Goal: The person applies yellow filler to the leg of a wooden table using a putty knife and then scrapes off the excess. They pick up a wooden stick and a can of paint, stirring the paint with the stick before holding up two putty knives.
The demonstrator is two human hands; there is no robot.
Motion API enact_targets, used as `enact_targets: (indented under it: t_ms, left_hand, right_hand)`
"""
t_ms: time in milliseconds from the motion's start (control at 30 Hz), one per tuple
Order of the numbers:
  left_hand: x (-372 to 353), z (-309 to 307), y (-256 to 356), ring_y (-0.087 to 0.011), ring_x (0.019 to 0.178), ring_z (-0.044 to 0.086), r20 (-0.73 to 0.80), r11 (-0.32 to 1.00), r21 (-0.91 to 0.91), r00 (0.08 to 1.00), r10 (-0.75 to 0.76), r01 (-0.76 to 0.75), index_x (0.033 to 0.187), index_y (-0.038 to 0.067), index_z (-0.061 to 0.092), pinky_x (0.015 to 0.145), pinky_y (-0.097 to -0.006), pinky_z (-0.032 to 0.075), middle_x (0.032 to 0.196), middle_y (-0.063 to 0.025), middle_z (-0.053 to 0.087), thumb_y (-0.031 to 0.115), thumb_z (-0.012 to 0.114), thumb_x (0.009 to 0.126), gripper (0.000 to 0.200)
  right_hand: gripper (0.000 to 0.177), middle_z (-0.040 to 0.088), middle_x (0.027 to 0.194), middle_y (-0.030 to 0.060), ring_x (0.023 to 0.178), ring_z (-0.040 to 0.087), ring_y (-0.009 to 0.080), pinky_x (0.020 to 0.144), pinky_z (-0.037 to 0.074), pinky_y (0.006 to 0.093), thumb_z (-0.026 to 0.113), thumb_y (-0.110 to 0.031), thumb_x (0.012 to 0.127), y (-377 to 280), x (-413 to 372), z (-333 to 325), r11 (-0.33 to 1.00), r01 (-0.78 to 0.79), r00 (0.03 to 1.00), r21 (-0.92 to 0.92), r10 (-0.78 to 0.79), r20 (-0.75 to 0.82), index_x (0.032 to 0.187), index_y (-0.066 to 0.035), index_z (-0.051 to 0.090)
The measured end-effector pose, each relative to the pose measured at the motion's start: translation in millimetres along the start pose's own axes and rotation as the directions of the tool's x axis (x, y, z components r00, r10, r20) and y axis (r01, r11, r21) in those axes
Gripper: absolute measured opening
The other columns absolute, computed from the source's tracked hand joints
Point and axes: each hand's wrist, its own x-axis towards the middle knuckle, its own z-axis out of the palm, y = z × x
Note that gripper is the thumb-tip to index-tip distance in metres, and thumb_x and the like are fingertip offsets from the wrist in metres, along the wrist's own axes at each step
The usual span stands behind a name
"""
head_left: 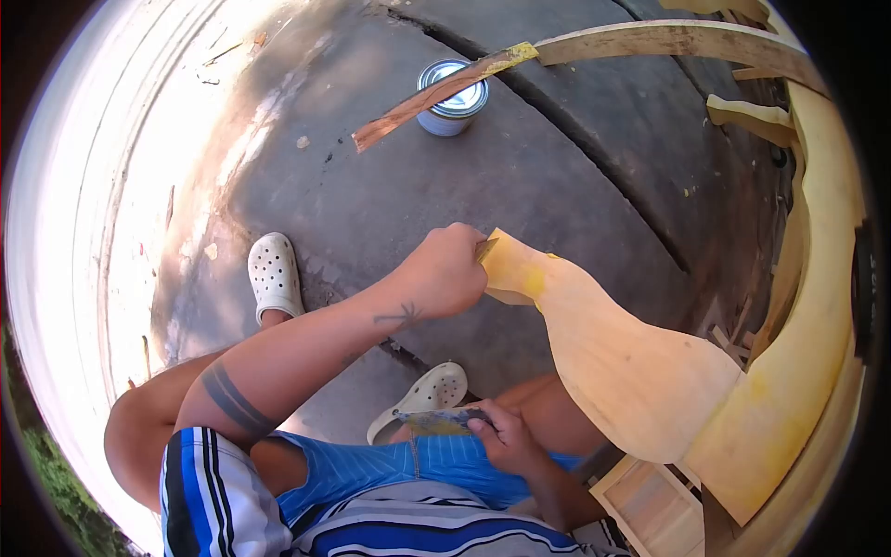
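Observation:
My left hand [449, 271] is closed around a small scraper blade [486, 249]; only its pointed corner shows. That corner meets the narrow end of a pale, curvy wooden furniture leg [631, 357], which has yellow patches. Low over my lap, my right hand [509, 440] grips a flat plate [444, 420] smeared with grey and yellow paste, thumb on top. The leg's wide end joins a larger curved wooden frame [789, 408] on the right.
A metal can [451, 110] stands on the concrete floor, a wooden strip [436, 97] across its lid. Another curved rail [668, 39] arches behind. A panelled wooden piece [654, 506] lies at lower right. Cracks cross the floor, and my white clogs [275, 272] rest on it.

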Motion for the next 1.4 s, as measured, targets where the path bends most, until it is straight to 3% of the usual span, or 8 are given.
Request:
enact_targets:
  t_ms: [167,400,533,633,800,900,1100,1400]
  left_hand:
    - [-8,55,3,-0.0398,0.101,0.056,-0.259,0.768,0.633,0.909,0.326,-0.095,0.122,-0.008,0.052,0.089,-0.0448,0.046,0.113,-0.0263,0.054,-0.005,0.047,0.073,0.050]
    - [-22,54,-30,-0.0410,0.109,0.047,-0.318,0.814,0.507,0.815,0.484,-0.285,0.126,-0.011,0.046,0.095,-0.0449,0.040,0.119,-0.0261,0.048,-0.006,0.049,0.073,0.054]
    - [-5,90,-83,-0.0339,0.113,0.044,-0.162,0.391,0.867,0.567,0.807,-0.309,0.128,-0.011,0.045,0.095,-0.0490,0.036,0.122,-0.0192,0.046,0.005,0.055,0.075,0.057]
    - [-23,72,-120,-0.0339,0.118,0.044,0.147,0.214,0.885,0.685,0.713,-0.413,0.127,-0.009,0.049,0.093,-0.0470,0.038,0.124,-0.0194,0.048,0.010,0.054,0.080,0.051]
    - [-43,36,-92,-0.0417,0.113,0.048,-0.374,0.792,0.453,0.719,0.586,-0.409,0.119,-0.010,0.055,0.098,-0.0432,0.040,0.116,-0.0232,0.052,-0.008,0.051,0.070,0.049]
    - [-22,12,-54,-0.0384,0.107,0.054,-0.276,0.935,0.075,0.894,0.352,-0.345,0.122,-0.010,0.051,0.094,-0.0387,0.043,0.111,-0.0256,0.055,-0.009,0.044,0.071,0.052]
    - [-2,36,-19,-0.0380,0.096,0.061,-0.250,0.951,0.166,0.921,0.298,-0.262,0.118,-0.007,0.057,0.086,-0.0377,0.046,0.106,-0.0288,0.060,-0.004,0.044,0.074,0.046]
    - [0,38,33,-0.0177,0.072,0.065,-0.035,0.912,-0.364,0.981,0.191,-0.191,0.113,-0.008,0.061,0.063,-0.0293,0.052,0.087,-0.0132,0.067,-0.007,0.044,0.071,0.046]
  right_hand:
    - [0.020,0.060,0.073,0.0189,0.062,0.060,0.0288,0.060,0.047,0.0353,0.051,-0.013,0.094,11,14,6,0.995,0.099,0.995,0.017,-0.098,-0.024,0.107,0.001,0.056]
    - [0.018,0.059,0.069,0.0189,0.060,0.060,0.0310,0.058,0.046,0.0368,0.052,-0.012,0.093,10,-1,5,0.998,0.068,0.998,-0.006,-0.068,-0.014,0.105,0.001,0.056]
    - [0.016,0.057,0.065,0.0183,0.058,0.060,0.0306,0.056,0.046,0.0363,0.053,-0.009,0.092,6,0,3,0.996,0.081,0.996,-0.040,-0.079,0.053,0.104,0.000,0.057]
    - [0.015,0.057,0.064,0.0178,0.057,0.060,0.0304,0.055,0.045,0.0358,0.054,-0.008,0.092,2,-1,2,0.994,0.096,0.991,-0.058,-0.090,0.100,0.105,-0.001,0.057]
    - [0.016,0.055,0.062,0.0175,0.056,0.059,0.0306,0.054,0.045,0.0360,0.053,-0.008,0.092,5,3,2,0.988,0.146,0.985,-0.048,-0.141,0.100,0.106,-0.001,0.056]
    - [0.016,0.055,0.062,0.0176,0.056,0.059,0.0309,0.054,0.045,0.0363,0.052,-0.008,0.092,2,8,1,0.992,0.119,0.987,-0.045,-0.113,0.113,0.106,-0.002,0.056]
    - [0.017,0.057,0.064,0.0188,0.058,0.060,0.0316,0.056,0.046,0.0364,0.051,-0.009,0.093,2,6,-2,0.997,0.064,0.995,-0.034,-0.061,0.084,0.108,-0.002,0.056]
    - [0.017,0.062,0.076,0.0158,0.067,0.062,0.0246,0.064,0.048,0.0323,0.053,-0.008,0.092,7,1,2,1.000,0.026,0.999,0.002,-0.026,0.034,0.106,0.001,0.058]
